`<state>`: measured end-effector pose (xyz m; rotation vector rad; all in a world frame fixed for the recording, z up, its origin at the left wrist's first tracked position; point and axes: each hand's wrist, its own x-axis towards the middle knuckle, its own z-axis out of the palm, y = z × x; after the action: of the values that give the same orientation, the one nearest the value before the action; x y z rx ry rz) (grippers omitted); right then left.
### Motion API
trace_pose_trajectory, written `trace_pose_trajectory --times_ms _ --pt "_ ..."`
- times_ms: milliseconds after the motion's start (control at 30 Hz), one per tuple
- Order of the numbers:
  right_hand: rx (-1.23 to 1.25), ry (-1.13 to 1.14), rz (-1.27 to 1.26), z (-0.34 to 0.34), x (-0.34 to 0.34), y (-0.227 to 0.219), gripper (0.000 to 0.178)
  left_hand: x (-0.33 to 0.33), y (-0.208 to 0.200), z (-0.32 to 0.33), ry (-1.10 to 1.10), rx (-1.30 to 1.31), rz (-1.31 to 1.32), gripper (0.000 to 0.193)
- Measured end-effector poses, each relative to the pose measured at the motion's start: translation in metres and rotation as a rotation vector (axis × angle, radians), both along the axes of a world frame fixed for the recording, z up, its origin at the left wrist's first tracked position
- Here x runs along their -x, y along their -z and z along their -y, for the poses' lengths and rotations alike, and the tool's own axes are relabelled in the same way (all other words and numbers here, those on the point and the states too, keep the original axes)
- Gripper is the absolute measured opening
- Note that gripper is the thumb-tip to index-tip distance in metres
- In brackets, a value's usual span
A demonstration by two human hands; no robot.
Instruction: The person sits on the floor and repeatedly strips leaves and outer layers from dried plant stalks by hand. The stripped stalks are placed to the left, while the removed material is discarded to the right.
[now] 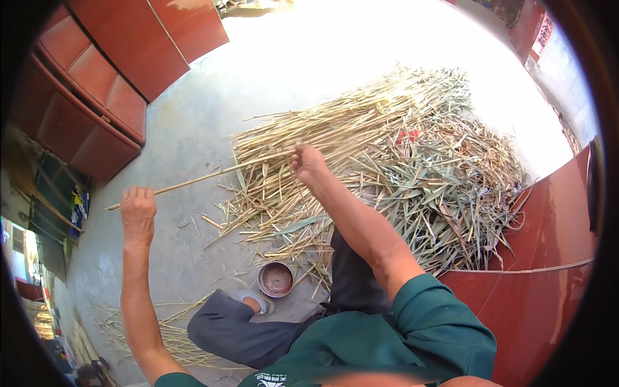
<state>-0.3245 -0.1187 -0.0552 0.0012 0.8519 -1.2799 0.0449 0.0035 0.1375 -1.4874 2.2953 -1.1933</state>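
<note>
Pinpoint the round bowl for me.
Head view, lower half, slightly left of centre: the bowl sits on the floor beside the person's foot, just below the stalk pile.

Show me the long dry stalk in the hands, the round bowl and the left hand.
Long dry stalk [206, 177]: head view, its middle stretch.
Round bowl [276, 295]: head view, its near rim.
Left hand [138, 208]: head view, the back of it.
</note>
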Motion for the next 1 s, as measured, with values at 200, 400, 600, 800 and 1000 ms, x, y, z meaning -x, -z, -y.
trace_pose_trajectory --times_ms 200,400,600,800,1000 --pt "0.058 0.088 -0.090 0.041 0.171 -0.020 0.011 -0.128 -0.020 -0.069 -0.304 0.055 -0.020 0.020" --pt "0.301 0.084 -0.057 0.027 0.197 -0.131 0.013 -0.279 -0.013 -0.150 -0.460 0.190 -0.180 0.027" --pt "0.954 0.093 -0.087 -0.003 0.135 -0.235 0.017 -0.390 0.007 -0.248 -0.312 0.372 0.015 0.029" --pt "1.035 -0.124 -0.113 0.008 0.101 -0.269 0.019 -0.273 0.050 -0.236 -0.355 0.135 -0.449 0.008" --pt "0.778 -0.229 -0.299 0.005 0.050 -0.171 0.019 -0.099 0.081 -0.124 -0.159 0.021 -0.723 0.009"
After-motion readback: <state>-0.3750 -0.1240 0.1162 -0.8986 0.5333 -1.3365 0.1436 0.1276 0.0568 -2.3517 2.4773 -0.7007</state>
